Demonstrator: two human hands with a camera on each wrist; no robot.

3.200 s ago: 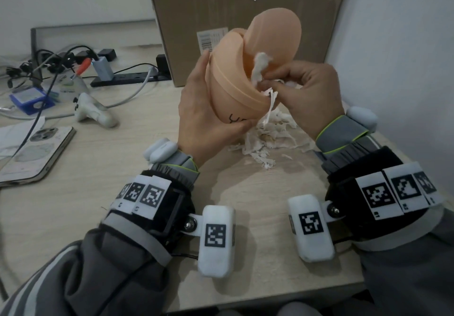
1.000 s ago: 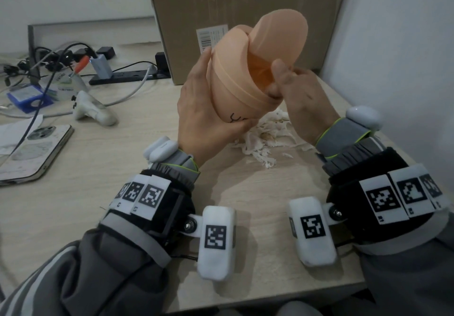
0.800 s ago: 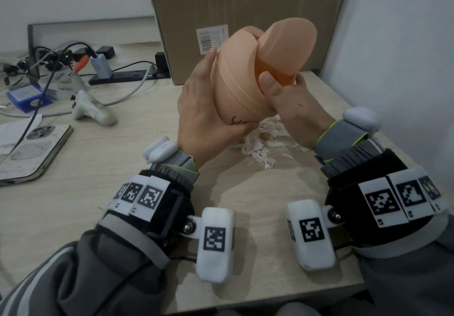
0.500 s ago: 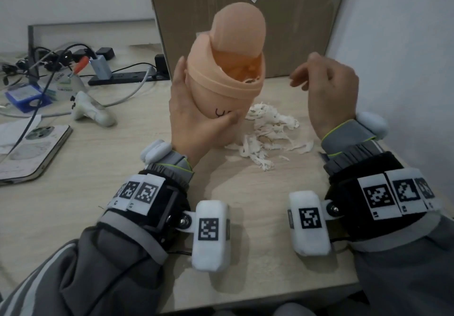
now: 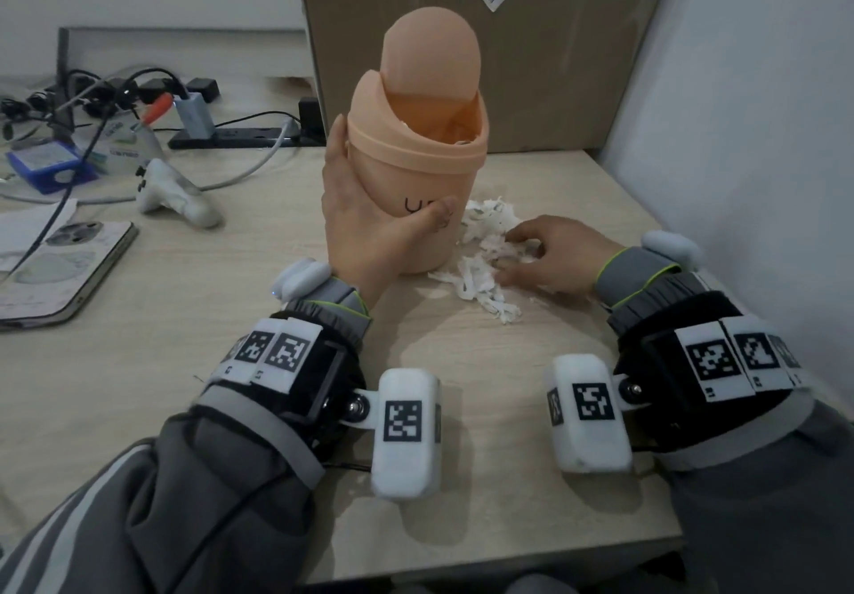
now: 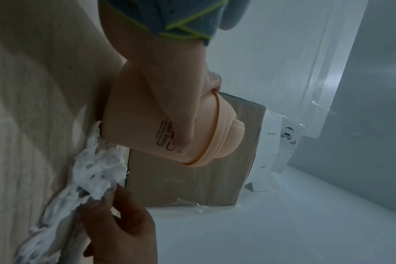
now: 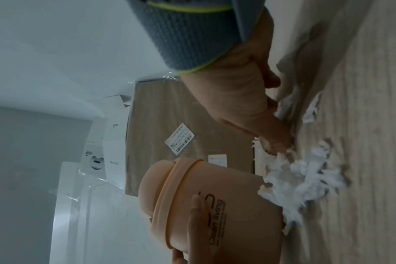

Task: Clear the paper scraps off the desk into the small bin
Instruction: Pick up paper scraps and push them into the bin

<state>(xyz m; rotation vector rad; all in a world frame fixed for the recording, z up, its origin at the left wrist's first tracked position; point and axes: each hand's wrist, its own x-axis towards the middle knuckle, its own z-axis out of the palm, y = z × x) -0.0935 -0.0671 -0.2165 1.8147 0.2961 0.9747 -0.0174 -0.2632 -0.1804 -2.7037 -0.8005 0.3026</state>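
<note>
The right hand (image 5: 550, 254), fingers loosely curled and down on the paper scraps (image 5: 485, 247) with no firm grip visible, is nearer them than the left hand (image 5: 369, 224), which grips the upright small bin (image 5: 416, 168) standing on the surface (image 5: 231, 339) just left of the pile.

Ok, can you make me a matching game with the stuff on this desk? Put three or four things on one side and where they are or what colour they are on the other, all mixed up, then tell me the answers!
Things
1. small bin
2. paper scraps
3. cardboard box
4. phone

Descriptions
A. white, in a pile under the right hand
B. brown, standing at the back by the wall
C. peach, held upright by the left hand
D. lying flat at the desk's left side

Pairs: 1-C, 2-A, 3-B, 4-D
</note>
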